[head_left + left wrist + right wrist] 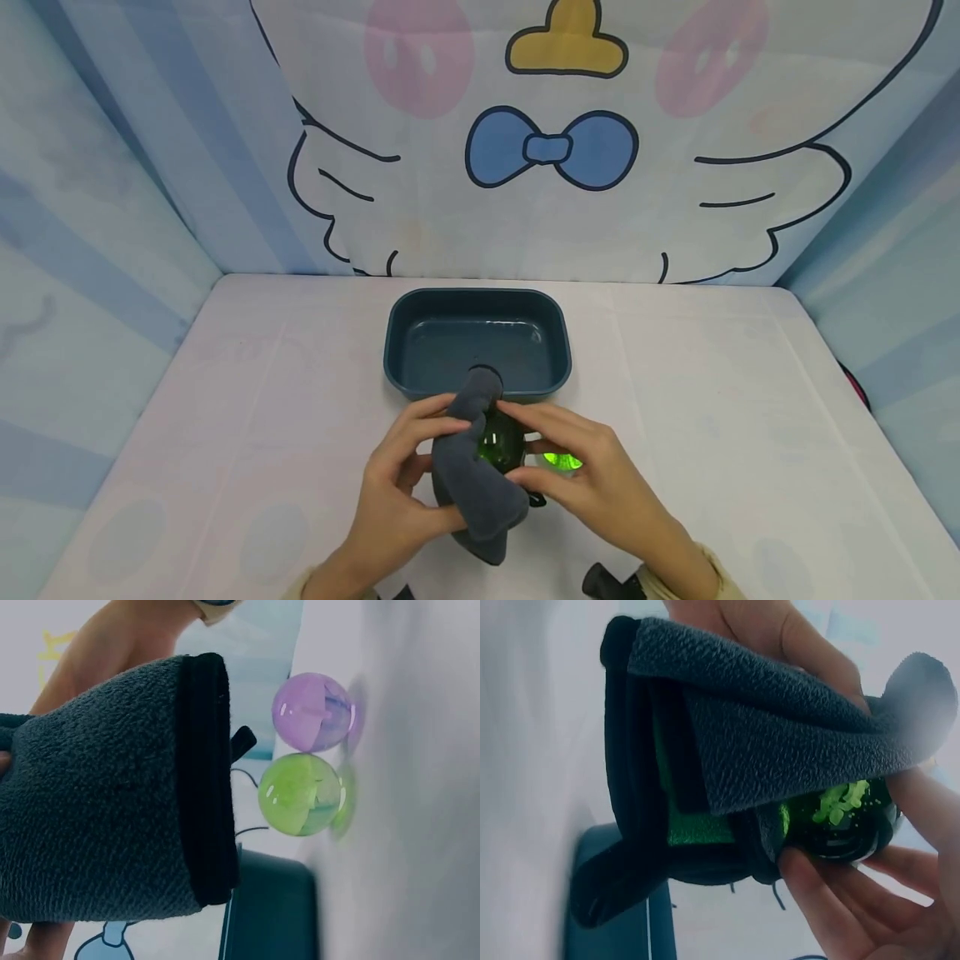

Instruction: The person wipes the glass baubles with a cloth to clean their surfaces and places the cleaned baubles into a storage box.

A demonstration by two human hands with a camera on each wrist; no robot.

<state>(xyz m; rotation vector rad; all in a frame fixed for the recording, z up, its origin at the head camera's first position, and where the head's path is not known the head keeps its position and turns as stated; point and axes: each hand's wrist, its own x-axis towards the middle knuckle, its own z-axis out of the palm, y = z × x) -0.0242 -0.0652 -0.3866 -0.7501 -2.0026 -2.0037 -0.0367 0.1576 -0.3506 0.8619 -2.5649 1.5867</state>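
My left hand (397, 487) grips a grey towelling cloth (465, 479) with a dark hem, folded around a clear green ball (501, 440). From the other side my right hand (588, 458) holds that ball between thumb and fingers. In the right wrist view, the cloth (780, 750) drapes over part of the ball (840, 814), and light green flecks show at its surface. A second ball, light green and see-through (300, 795), rests on the table beside a purple one (311, 712) in the left wrist view. Cloth hides the left fingertips there.
Just beyond the hands stands a dark blue-green rectangular basin (480, 387) on the white tabletop (712, 400). Printed curtains (547, 225) close off the back and sides. A dark object (611, 582) is by the right sleeve.
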